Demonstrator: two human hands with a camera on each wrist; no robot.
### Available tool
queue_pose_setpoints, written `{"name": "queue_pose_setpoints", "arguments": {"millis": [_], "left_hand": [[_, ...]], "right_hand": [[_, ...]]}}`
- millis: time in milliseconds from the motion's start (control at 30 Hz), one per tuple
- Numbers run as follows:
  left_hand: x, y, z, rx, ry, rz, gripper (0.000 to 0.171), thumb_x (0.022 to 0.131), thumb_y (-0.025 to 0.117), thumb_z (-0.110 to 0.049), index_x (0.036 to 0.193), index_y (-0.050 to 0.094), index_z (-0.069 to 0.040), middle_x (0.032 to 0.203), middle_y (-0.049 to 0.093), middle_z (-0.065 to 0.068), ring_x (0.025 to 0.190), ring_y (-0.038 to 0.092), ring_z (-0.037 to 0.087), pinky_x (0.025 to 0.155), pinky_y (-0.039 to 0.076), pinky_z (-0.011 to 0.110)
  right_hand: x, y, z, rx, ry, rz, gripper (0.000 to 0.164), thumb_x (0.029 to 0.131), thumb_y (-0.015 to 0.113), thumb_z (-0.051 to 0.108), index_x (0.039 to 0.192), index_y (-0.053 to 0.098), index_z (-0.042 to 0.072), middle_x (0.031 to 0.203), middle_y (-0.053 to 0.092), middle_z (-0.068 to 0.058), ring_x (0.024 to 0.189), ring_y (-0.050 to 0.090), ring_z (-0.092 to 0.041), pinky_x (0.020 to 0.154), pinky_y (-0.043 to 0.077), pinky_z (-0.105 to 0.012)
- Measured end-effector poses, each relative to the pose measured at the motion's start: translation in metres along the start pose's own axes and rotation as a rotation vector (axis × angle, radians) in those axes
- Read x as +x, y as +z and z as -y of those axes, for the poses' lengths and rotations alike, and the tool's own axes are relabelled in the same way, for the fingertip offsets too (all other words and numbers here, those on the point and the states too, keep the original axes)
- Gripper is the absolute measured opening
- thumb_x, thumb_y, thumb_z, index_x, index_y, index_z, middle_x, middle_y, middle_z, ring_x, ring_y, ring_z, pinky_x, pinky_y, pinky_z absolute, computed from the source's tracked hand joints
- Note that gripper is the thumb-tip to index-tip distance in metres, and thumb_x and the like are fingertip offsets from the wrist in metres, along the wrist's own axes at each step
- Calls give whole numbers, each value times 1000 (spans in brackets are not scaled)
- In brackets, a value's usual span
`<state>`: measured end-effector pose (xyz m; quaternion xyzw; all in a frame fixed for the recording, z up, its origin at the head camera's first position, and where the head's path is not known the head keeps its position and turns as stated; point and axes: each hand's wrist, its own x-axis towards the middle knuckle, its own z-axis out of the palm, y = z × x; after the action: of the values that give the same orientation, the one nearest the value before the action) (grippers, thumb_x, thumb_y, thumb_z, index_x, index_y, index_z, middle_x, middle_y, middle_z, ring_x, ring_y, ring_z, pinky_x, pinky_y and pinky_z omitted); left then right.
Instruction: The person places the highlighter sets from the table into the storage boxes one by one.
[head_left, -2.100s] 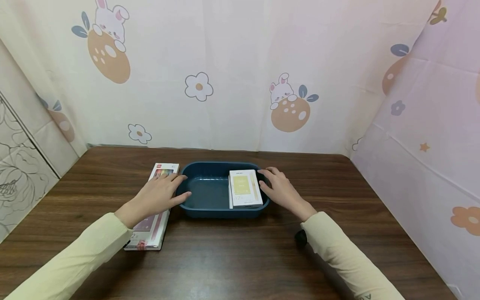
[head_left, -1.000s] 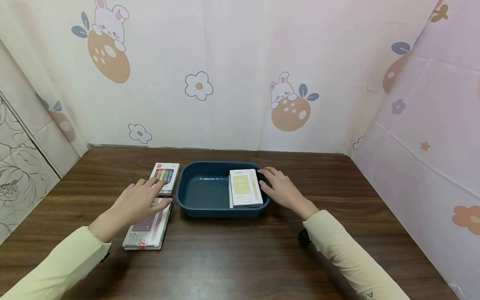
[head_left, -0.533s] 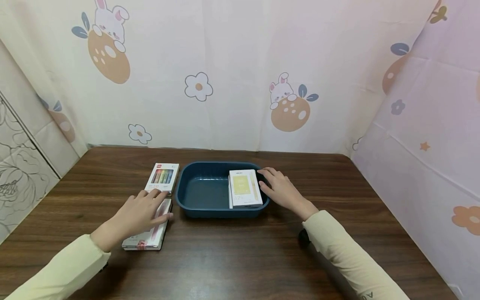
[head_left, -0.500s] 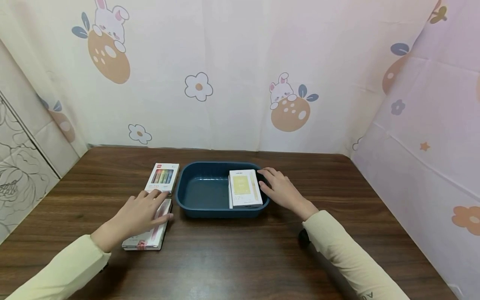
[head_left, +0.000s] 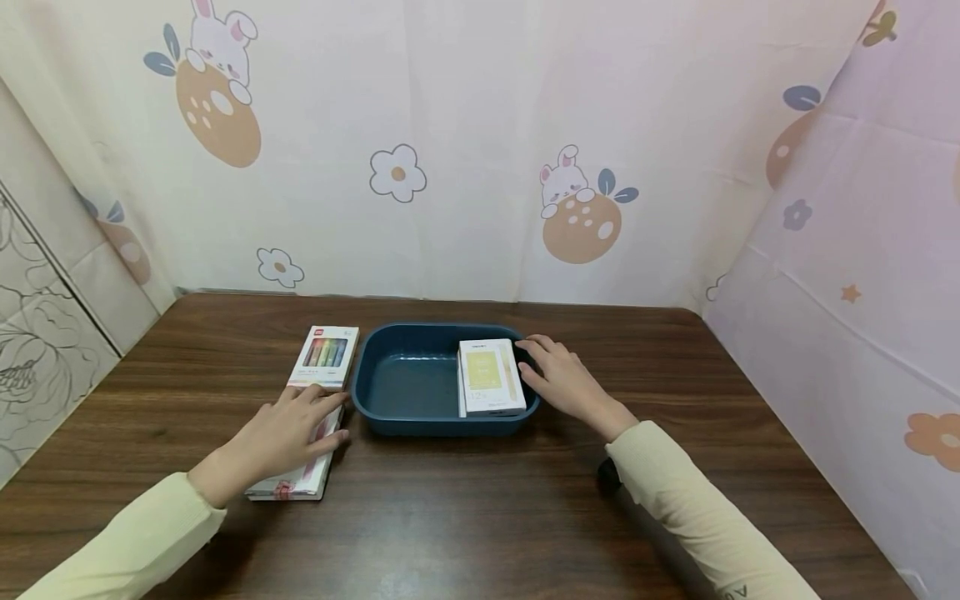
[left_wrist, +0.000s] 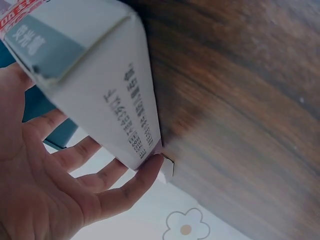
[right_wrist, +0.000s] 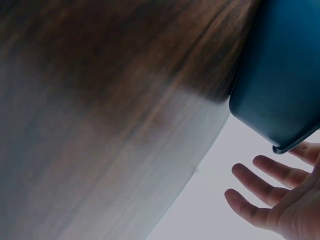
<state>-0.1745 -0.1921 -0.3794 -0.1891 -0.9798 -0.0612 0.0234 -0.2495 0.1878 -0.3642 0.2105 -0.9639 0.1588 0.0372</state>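
Now, at the left, the left hand (head_left: 281, 433) is being held wide over the pink-and-white box (head_left: 306, 483), thumb by its right edge; how firmly that box is being pressed cannot be told. It is being borne flat by the brown table (head_left: 480, 517), and a light, stiff carton is probably being dealt with, smooth enough to slip, with crushable corners, so its two long sides are seemingly being offered as the best hold. Just beyond, the marker box (head_left: 325, 358) is being left mostly uncovered. Rightward, open room is being offered by the left half of the blue bin (head_left: 408, 387), though a raised rim is being presented all round; its right half is being taken up by the white-and-yellow box (head_left: 491, 379). Finally, the bin's right rim is apparently being touched by the right hand (head_left: 566, 383), its fingers loosely extended, nothing being gripped.
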Motion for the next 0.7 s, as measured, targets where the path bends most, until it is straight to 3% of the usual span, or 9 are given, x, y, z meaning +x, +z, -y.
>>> {"name": "queue_pose_setpoints", "arguments": {"millis": [267,700], "left_hand": [[1,1,0,-23,8,-11,53,82,61,-44,125,55,-13,120,55,17,104,51,42,67,49,54],[6,-2,1,-59,28,-32,48,77,69,-33,117,60,-9,110,60,19,89,55,34,69,50,48]], "right_hand": [[0,1,-1,3,-9,-18,45,95,42,30,134,43,10,138,41,-15,124,41,-37,96,34,-58],[-1,1,0,-14,-10,-3,46,95,40,33,136,41,11,140,39,-14,125,40,-36,96,34,-59]]}}
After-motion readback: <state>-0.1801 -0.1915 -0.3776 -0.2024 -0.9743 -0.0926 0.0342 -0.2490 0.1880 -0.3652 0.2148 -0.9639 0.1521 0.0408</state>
